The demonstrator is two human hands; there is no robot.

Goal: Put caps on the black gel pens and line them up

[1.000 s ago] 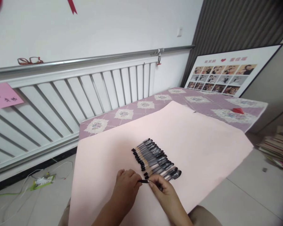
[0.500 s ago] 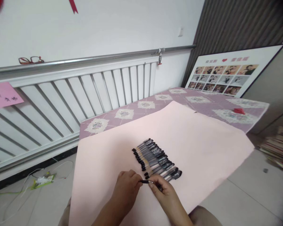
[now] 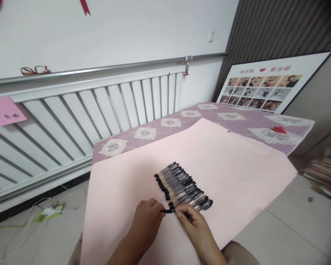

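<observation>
Between my two hands lies a black pen (image 3: 169, 211), held level just in front of the row of pens. My left hand (image 3: 148, 217) pinches its left end with closed fingers. The other end is gripped by my right hand (image 3: 191, 221), whose curled fingers hide part of it. Beyond my hands, several clear-barrelled pens with black caps (image 3: 182, 184) lie side by side in a slanting row. They rest on a large pale pink sheet (image 3: 231, 176), and the nearest ones touch or sit close to my right fingers.
A purple patterned tablecloth (image 3: 179, 129) shows behind the sheet. A white radiator (image 3: 121, 106) and a metal pipe (image 3: 113, 68) with glasses (image 3: 35, 70) run along the wall. A framed photo board (image 3: 273, 86) leans at the right. A power strip (image 3: 51, 212) is on the floor.
Both hands keep hold of the pen. My right hand has shifted very slightly to the right, and the pen has risen a few pixels. The row of pens is unchanged.
</observation>
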